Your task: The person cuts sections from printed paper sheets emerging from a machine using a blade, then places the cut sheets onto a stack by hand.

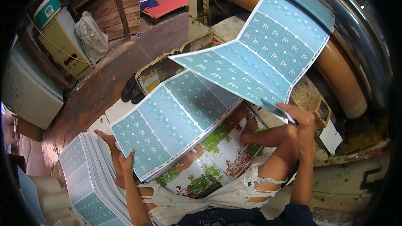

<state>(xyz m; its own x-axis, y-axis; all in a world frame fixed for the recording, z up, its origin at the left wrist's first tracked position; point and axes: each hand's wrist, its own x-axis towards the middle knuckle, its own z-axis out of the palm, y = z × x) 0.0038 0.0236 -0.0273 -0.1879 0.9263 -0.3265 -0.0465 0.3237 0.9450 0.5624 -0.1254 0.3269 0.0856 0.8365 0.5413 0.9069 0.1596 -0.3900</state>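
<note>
Dark shirt (pixel 251 217) lies nearest, hands (pixel 127 159) (pixel 302 122) beside blue-green printed sheets (pixel 169 119).

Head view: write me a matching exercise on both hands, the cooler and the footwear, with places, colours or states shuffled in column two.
Column one
1. Left hand
2. Right hand
3. Cooler
4. Footwear

Column two
A. Teal with a white lid
B. Holding a slim object beside the raised sheet
C. Black
D. At the left edge of the lower stack

Right pairs: 1-D, 2-B, 3-A, 4-C
</note>
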